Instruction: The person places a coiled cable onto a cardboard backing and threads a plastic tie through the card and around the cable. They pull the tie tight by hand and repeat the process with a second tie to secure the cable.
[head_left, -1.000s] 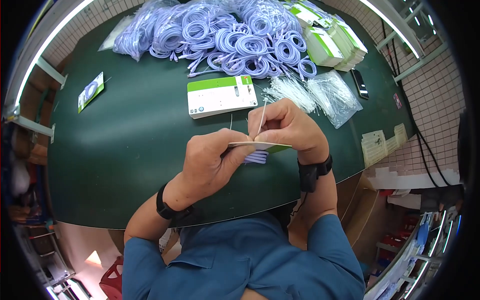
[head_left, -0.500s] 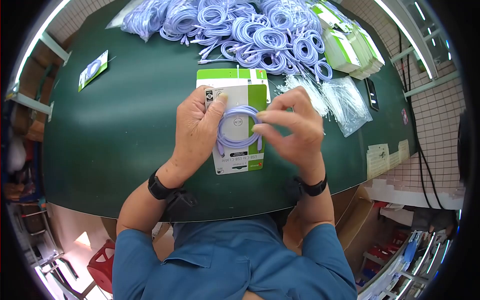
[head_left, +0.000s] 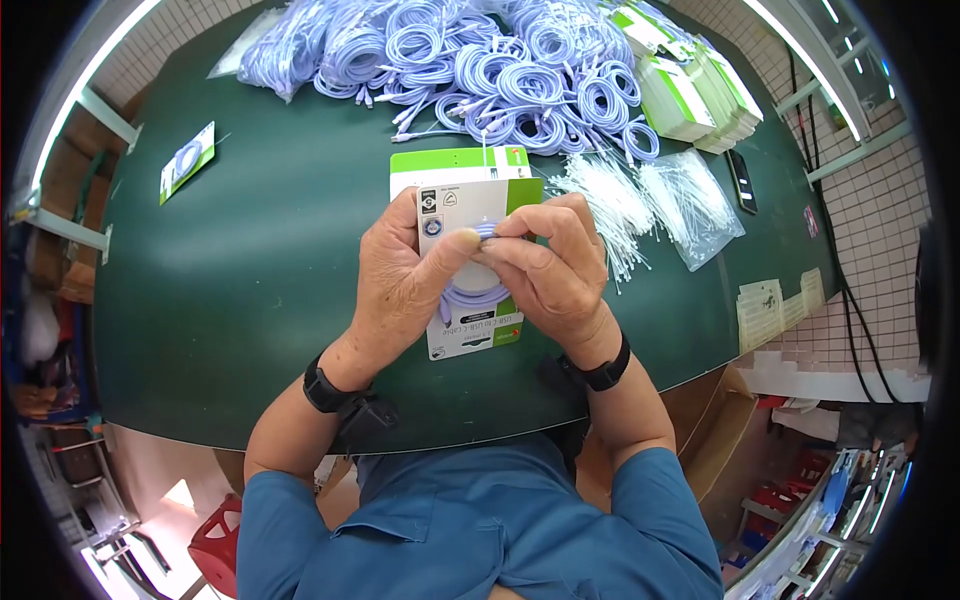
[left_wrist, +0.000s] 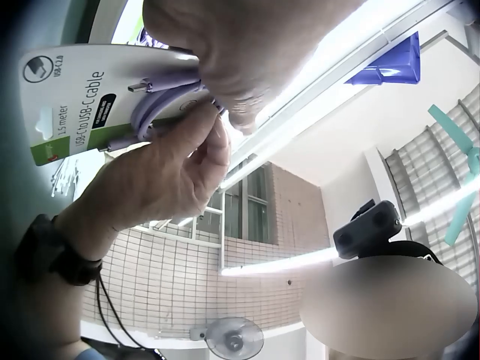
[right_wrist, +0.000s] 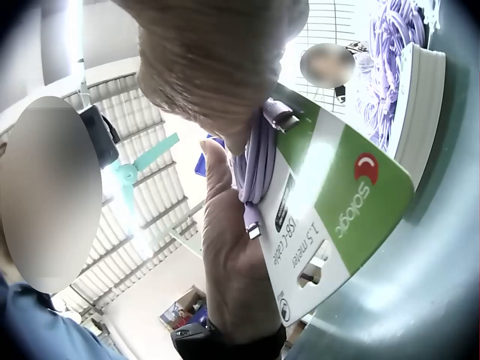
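A white and green cable card (head_left: 470, 342) is held up in front of the chest, bearing a coiled lilac USB-C cable (head_left: 472, 300). My left hand (head_left: 398, 275) grips the card's left side, thumb on its front near the coil's top. The right hand (head_left: 555, 265) has thumb and fingers pinched at the top of the coil, beside the left thumb. Its fingers hide that part of the cable. In the right wrist view, the cable's plugs (right_wrist: 253, 230) lie against the card. A thin white strip (head_left: 485, 152) sticks up beyond the card's top edge.
Behind the card lies a stack of similar cards (head_left: 405, 163). Coiled lilac cables (head_left: 530, 85) heap along the far side, with card stacks (head_left: 675, 100) at right. White cable ties (head_left: 605, 200), a bag of ties (head_left: 690, 205) and a phone (head_left: 741, 180) lie nearer. A finished-looking carded cable (head_left: 188, 160) lies left.
The card has turned from edge-on to face up, showing the cable coil. My right hand has moved from the coil's right side onto its top, where the fingers now pinch.
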